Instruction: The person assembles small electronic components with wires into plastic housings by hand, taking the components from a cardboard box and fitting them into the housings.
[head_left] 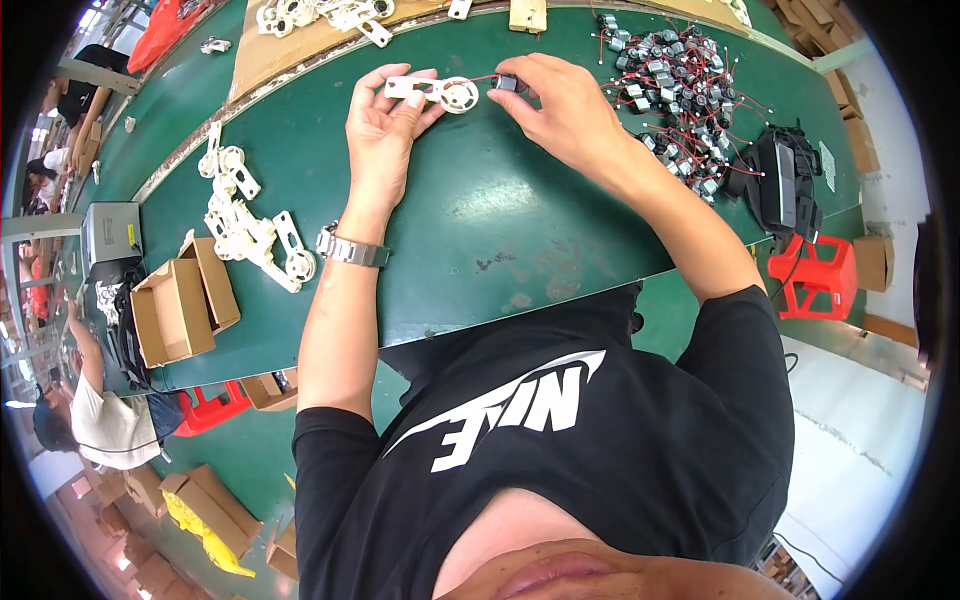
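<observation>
Over the far part of the green table, my left hand holds a white plastic part with a flat arm and a round spoked end. Its fingers and thumb pinch the flat arm. Just to the right, my right hand grips a small dark motor between thumb and fingers. A thin red wire runs from the motor to the round end of the white part. Beyond my right hand lies a heap of small silver-and-black motors with red wires. Several similar white parts lie to the left.
Cardboard boxes and a grey box stand at the table's left edge. A black bag-like object sits at the right. More white parts lie on cardboard at the back. Red stools stand by the table. Other people work at left.
</observation>
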